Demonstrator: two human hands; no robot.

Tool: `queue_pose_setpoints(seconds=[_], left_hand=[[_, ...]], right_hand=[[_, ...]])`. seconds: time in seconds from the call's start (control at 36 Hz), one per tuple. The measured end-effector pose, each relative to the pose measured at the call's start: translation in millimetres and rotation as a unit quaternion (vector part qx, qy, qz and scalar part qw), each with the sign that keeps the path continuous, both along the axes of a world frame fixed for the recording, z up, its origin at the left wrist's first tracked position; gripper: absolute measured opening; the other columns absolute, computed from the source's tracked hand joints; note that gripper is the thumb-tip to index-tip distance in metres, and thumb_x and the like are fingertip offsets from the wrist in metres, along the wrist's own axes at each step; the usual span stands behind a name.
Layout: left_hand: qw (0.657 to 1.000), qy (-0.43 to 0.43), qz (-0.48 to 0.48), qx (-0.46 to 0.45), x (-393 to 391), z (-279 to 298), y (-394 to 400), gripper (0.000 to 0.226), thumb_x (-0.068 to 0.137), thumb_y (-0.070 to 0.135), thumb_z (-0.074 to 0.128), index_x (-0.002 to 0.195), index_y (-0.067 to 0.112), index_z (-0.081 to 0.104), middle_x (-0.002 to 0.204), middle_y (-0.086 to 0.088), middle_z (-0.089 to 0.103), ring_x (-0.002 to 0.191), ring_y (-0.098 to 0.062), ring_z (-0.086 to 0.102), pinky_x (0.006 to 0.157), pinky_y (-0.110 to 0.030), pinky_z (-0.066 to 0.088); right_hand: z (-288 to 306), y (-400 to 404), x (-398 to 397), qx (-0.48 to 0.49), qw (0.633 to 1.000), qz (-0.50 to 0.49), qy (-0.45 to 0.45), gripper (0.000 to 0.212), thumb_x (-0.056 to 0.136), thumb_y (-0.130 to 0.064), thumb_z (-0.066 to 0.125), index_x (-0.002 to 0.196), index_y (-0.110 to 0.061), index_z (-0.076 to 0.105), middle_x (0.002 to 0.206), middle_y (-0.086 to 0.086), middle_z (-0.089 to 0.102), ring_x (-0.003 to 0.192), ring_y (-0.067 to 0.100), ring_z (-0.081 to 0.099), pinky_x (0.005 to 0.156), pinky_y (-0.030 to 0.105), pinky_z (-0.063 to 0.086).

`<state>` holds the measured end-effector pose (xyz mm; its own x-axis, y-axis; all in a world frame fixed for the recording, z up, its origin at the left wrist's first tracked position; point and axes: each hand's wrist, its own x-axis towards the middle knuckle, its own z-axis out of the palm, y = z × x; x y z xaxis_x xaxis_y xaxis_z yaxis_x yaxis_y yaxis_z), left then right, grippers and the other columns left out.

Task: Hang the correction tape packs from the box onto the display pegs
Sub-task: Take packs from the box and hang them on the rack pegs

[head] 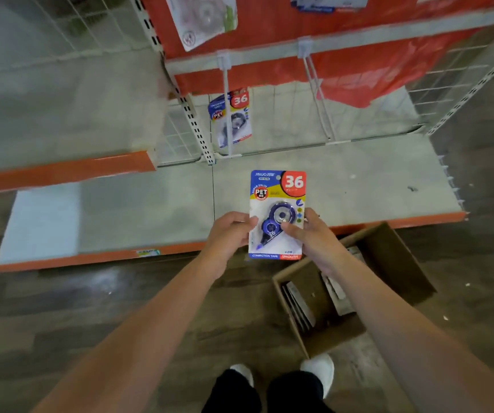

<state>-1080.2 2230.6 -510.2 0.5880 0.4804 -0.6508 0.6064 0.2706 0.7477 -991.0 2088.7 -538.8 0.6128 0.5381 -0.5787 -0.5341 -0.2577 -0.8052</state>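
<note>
Both hands are up at the centre of the frame with one correction tape pack point(277, 214) between them, held upright and facing the camera. The left hand point(230, 232) has its grip on the pack's left edge, fingers curled in against the card. The right hand point(314, 234) takes the right edge, thumb laid across the clear blister over the blue dispenser, the other fingers wrapped behind. The card reads "36" in a red corner at the top and "correction tape" along the bottom strip.

Below and to the right of the hands, the cardboard box point(388, 263) sits open on the dark wood-look floor point(120, 308), flaps spread, with more packs point(298, 305) standing on edge inside, seen only as grey edges.

Behind the held pack runs the pale bottom shelf point(150, 210) with its orange front lip. Above it, in the upper middle, a hung pack point(232, 117) of the same design dangles on a white display peg point(227, 93), blurred. A second peg point(318, 96) to its right juts from the same grey rail point(359, 40) against the orange back panel. At the top edge, another packet point(204, 19) hangs, too blurred to read.

At the bottom centre, white shoes point(318, 368) and dark trouser legs show.
</note>
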Motion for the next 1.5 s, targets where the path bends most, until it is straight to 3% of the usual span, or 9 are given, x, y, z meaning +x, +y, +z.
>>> queue_pose_setpoints(seconds=[0.25,0.47,0.64,0.92,1.03,1.14,1.28,1.39,1.5], left_hand=[[0.992,-0.101,-0.022,0.072,60,-113,7,0.045,0.085,0.032,0.069,0.122,0.009,0.057,0.115,-0.009,0.068,0.102,-0.026,0.066,0.090,-0.043,0.054],[0.971,-0.232,0.001,0.054,78,-178,40,0.016,0.092,0.028,0.061,0.093,0.012,0.059,0.088,-0.007,0.067,0.075,-0.017,0.063,0.067,-0.021,0.049],[0.962,-0.263,-0.003,0.079,57,-207,72,0.014,0.093,0.028,0.059,0.086,0.015,0.058,0.079,-0.004,0.068,0.070,-0.014,0.066,0.069,-0.022,0.045],[0.951,-0.184,-0.068,0.240,37,-194,109,0.011,0.089,0.019,0.064,0.093,0.009,0.062,0.087,-0.007,0.069,0.072,-0.015,0.065,0.064,-0.021,0.044],[0.903,-0.150,-0.151,0.374,38,-190,118,0.023,0.087,0.028,0.066,0.101,0.010,0.063,0.095,-0.005,0.069,0.085,-0.019,0.066,0.081,-0.033,0.053],[0.846,-0.141,-0.208,0.471,37,-181,123,0.017,0.088,0.027,0.066,0.098,0.015,0.060,0.100,-0.002,0.066,0.088,-0.019,0.062,0.081,-0.028,0.048],[0.814,-0.144,-0.251,0.503,36,-169,134,0.030,0.090,0.026,0.064,0.115,0.010,0.060,0.101,-0.001,0.065,0.083,-0.015,0.058,0.078,-0.027,0.047],[0.807,-0.145,-0.240,0.519,34,-164,144,0.023,0.091,0.025,0.063,0.108,0.010,0.058,0.096,0.002,0.060,0.081,-0.014,0.055,0.069,-0.022,0.041],[0.822,-0.155,-0.205,0.508,36,-161,156,0.021,0.092,0.022,0.060,0.110,0.011,0.059,0.098,0.000,0.060,0.085,-0.016,0.057,0.074,-0.023,0.041]], right_hand=[[-94,25,55,0.035,0.990,0.027,-0.136,0.027,0.092,-0.018,0.063,0.114,-0.016,0.048,0.116,0.005,0.065,0.105,0.023,0.065,0.093,0.044,0.053],[-131,50,96,0.096,0.963,0.019,-0.250,0.024,0.094,-0.011,0.058,0.116,-0.009,0.049,0.121,0.014,0.063,0.111,0.031,0.062,0.097,0.048,0.049],[-124,76,88,0.148,0.928,0.070,-0.334,0.020,0.094,-0.008,0.058,0.107,-0.021,0.052,0.118,0.010,0.066,0.108,0.028,0.064,0.098,0.046,0.050],[-94,103,49,0.203,0.910,0.087,-0.351,0.017,0.096,-0.010,0.055,0.105,-0.023,0.050,0.114,0.000,0.065,0.104,0.017,0.064,0.089,0.034,0.055],[-94,111,47,0.193,0.915,0.055,-0.349,0.015,0.096,-0.009,0.054,0.104,-0.021,0.049,0.113,0.001,0.064,0.104,0.018,0.063,0.093,0.037,0.053],[-93,113,50,0.181,0.921,0.033,-0.343,0.015,0.096,-0.009,0.054,0.105,-0.020,0.050,0.121,0.008,0.063,0.113,0.027,0.061,0.100,0.046,0.048],[-88,120,49,0.162,0.925,0.041,-0.342,0.022,0.097,-0.011,0.054,0.117,-0.014,0.046,0.119,0.006,0.062,0.106,0.021,0.062,0.098,0.043,0.050],[-89,128,51,0.168,0.926,0.051,-0.335,0.015,0.097,-0.010,0.053,0.110,-0.017,0.052,0.107,0.002,0.065,0.093,0.014,0.064,0.089,0.037,0.053],[-92,141,62,0.116,0.926,0.006,-0.360,0.034,0.090,-0.023,0.064,0.121,-0.015,0.053,0.120,0.005,0.065,0.111,0.023,0.062,0.100,0.047,0.048]])
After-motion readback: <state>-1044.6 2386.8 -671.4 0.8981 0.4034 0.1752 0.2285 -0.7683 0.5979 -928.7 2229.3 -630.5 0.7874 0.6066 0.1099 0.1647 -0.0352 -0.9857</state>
